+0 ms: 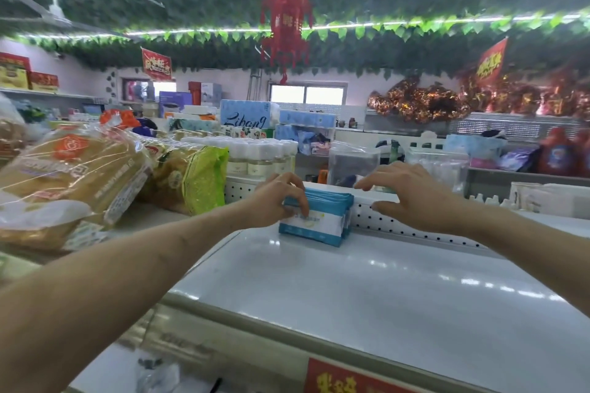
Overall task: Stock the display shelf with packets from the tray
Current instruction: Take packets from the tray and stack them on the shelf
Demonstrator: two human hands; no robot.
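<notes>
Two bare forearms reach forward from the lower left and the right edge, both stretched out over the shelf top and meeting near its back.

Left hand (277,198): palm down, wrist level, fingers curled over the top edge of the packets (322,226) and down their front face. Grip closed round the near end of the stack; thumb hidden behind it.

Right hand (412,191): palm down, just right of the stack, fingers spread and lightly bent, thumb low beside the back panel (415,226). Grip wide, nothing in it. Fingertips sit close to the stack's top right corner; cannot tell whether they touch it or the panel's rail.

Shelf (399,281): broad white glossy surface, running away to the right. Perforated white back panel stands along its far edge.

Bread bags (73,169): large clear bags of sliced loaves, piled at left, leaning toward the camera. A green and yellow bag (201,175) lies just right of them.

Packets: several flat blue and white ones, stood upright on edge as one stack, far side against the back panel, at the shelf's back left. Print on them is blurred.

Bottles (255,153): a row with white caps behind the panel, between the green bag and the hands.

Lantern (285,22): red paper, hanging from a ceiling covered in green leaves.

Label (338,376): red with yellow characters, on the shelf's front edge, cut off by the bottom of the view.
</notes>
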